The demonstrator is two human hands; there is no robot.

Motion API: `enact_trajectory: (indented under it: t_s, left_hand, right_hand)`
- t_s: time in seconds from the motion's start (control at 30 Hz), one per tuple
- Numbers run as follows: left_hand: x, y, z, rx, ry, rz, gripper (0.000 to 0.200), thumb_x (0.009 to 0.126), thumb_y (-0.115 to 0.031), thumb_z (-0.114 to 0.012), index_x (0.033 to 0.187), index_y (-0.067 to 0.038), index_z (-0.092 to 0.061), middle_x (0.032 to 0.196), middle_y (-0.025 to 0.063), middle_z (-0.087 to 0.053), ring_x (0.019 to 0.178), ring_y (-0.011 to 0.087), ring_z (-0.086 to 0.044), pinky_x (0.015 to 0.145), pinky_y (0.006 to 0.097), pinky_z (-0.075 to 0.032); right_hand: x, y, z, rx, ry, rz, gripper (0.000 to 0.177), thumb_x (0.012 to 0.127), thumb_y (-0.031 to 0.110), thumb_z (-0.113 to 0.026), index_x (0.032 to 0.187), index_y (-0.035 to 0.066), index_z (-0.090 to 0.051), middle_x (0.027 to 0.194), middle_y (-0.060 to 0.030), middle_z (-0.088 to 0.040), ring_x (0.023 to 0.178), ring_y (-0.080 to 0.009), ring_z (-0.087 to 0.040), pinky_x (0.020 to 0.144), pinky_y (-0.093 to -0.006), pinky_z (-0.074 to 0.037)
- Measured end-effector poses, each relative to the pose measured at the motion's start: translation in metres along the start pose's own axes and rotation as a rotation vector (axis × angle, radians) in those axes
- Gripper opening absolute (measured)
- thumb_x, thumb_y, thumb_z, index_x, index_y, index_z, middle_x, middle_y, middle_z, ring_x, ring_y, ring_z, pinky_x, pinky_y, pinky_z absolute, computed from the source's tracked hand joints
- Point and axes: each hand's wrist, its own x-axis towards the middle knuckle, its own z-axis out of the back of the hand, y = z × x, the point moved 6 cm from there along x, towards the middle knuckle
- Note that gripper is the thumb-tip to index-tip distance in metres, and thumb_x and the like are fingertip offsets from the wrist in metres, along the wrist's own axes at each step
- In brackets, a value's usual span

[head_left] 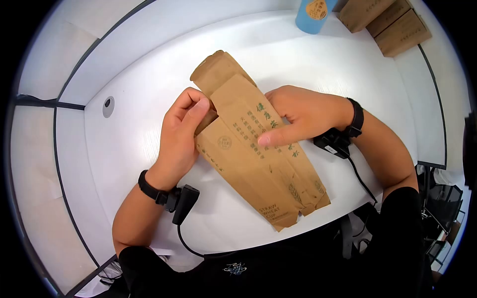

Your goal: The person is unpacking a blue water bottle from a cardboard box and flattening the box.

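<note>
A brown cardboard box (248,154) with green print and the words "STRAW WHEAT CUP" is held tilted over the white table. Its top flap stands open at the upper end, and the lower end looks creased and torn. My left hand (185,124) grips the box's left edge near the flap, thumb on top and fingers curled at a gap in the side. On the right side, my right hand (303,114) holds the box with its thumb on the printed face; its other fingers are partly hidden behind the box.
At the back of the white table (144,149) stand a blue cylinder (312,17) with a round label and several brown boxes (402,35) at the right corner. A round grommet (108,107) sits at the left. Cabled black devices are strapped to both wrists.
</note>
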Motion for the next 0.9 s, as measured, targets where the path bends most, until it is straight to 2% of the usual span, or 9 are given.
enact_trajectory:
  t_s: [0.2, 0.27, 0.5, 0.57, 0.7, 0.77, 0.83, 0.87, 0.9]
  left_hand:
    - [-0.005, -0.011, -0.009, 0.076, -0.012, -0.058, 0.017, 0.113, -0.018, -0.057, 0.125, -0.007, -0.059, 0.123, 0.0046, -0.067, 0.112, 0.0115, -0.063, 0.094, 0.0291, -0.053]
    - [-0.011, -0.012, -0.007, 0.058, -0.008, -0.041, 0.030, 0.113, -0.017, -0.056, 0.141, -0.007, -0.056, 0.136, 0.0082, -0.063, 0.123, 0.0151, -0.061, 0.099, 0.0317, -0.053]
    - [-0.024, -0.020, -0.010, 0.174, 0.083, -0.211, 0.046, 0.112, -0.013, -0.046, 0.157, -0.005, -0.047, 0.161, 0.0133, -0.047, 0.149, 0.0251, -0.047, 0.121, 0.0435, -0.043]
    - [-0.027, -0.023, 0.002, 0.132, 0.098, -0.205, 0.045, 0.114, -0.019, -0.044, 0.156, -0.005, -0.049, 0.162, 0.0121, -0.048, 0.152, 0.0277, -0.044, 0.121, 0.0467, -0.043]
    - [-0.016, -0.016, 0.001, 0.098, 0.135, -0.183, 0.042, 0.115, -0.025, -0.042, 0.149, -0.004, -0.055, 0.159, 0.0113, -0.050, 0.149, 0.0271, -0.046, 0.119, 0.0455, -0.044]
    - [-0.020, -0.018, -0.001, 0.103, 0.142, -0.196, 0.040, 0.115, -0.027, -0.043, 0.146, -0.005, -0.057, 0.157, 0.0105, -0.053, 0.145, 0.0257, -0.049, 0.118, 0.0442, -0.045]
    - [-0.017, -0.016, 0.000, 0.126, 0.150, -0.193, 0.039, 0.116, -0.029, -0.043, 0.142, -0.005, -0.059, 0.152, 0.0098, -0.056, 0.142, 0.0240, -0.051, 0.117, 0.0424, -0.045]
    - [-0.018, -0.016, -0.002, 0.126, 0.157, -0.197, 0.039, 0.116, -0.029, -0.043, 0.142, -0.005, -0.059, 0.152, 0.0098, -0.056, 0.142, 0.0240, -0.051, 0.117, 0.0424, -0.045]
    - [-0.018, -0.017, -0.002, 0.125, 0.167, -0.196, 0.039, 0.116, -0.030, -0.044, 0.141, -0.005, -0.060, 0.150, 0.0094, -0.058, 0.141, 0.0229, -0.053, 0.115, 0.0412, -0.045]
  right_hand:
    - [0.002, 0.005, 0.005, 0.214, -0.092, -0.078, 0.062, 0.102, 0.035, -0.074, 0.145, -0.003, -0.053, 0.118, -0.0149, -0.074, 0.105, -0.0216, -0.073, 0.091, -0.0337, -0.058]
    - [0.002, 0.013, 0.007, 0.379, -0.130, -0.154, 0.084, 0.098, 0.019, -0.078, 0.164, -0.002, -0.030, 0.144, -0.0151, -0.062, 0.122, -0.0195, -0.066, 0.103, -0.0344, -0.054]
    - [-0.016, 0.045, 0.020, 0.071, -0.251, -0.354, 0.095, 0.098, 0.019, -0.077, 0.171, 0.004, -0.017, 0.116, -0.0164, -0.074, 0.103, -0.0208, -0.073, 0.091, -0.0335, -0.057]
    - [-0.026, 0.052, 0.027, -0.375, -0.323, -0.635, 0.100, 0.097, 0.021, -0.078, 0.172, 0.006, -0.014, 0.102, -0.0205, -0.075, 0.088, -0.0249, -0.073, 0.083, -0.0347, -0.056]
    - [-0.065, 0.071, 0.036, -1.010, -0.558, -0.485, 0.092, 0.093, 0.017, -0.077, 0.170, 0.015, -0.027, 0.120, -0.0192, -0.068, 0.101, -0.0337, -0.069, 0.087, -0.0410, -0.056]
    - [-0.072, 0.101, 0.018, -1.017, -0.535, -0.600, 0.080, 0.093, 0.015, -0.075, 0.165, 0.016, -0.041, 0.129, -0.0168, -0.064, 0.113, -0.0368, -0.066, 0.093, -0.0433, -0.056]
    - [-0.078, 0.121, -0.001, -0.869, -0.644, -0.404, 0.072, 0.093, 0.015, -0.075, 0.160, 0.014, -0.049, 0.129, -0.0157, -0.064, 0.117, -0.0360, -0.066, 0.096, -0.0432, -0.055]
    - [-0.077, 0.126, -0.025, -1.198, -0.486, -0.091, 0.068, 0.096, 0.017, -0.075, 0.159, 0.015, -0.051, 0.141, -0.0176, -0.060, 0.129, -0.0380, -0.061, 0.105, -0.0427, -0.053]
    - [-0.078, 0.123, -0.037, -1.205, -0.493, -0.093, 0.068, 0.096, 0.017, -0.075, 0.159, 0.015, -0.051, 0.141, -0.0176, -0.060, 0.129, -0.0380, -0.061, 0.105, -0.0427, -0.053]
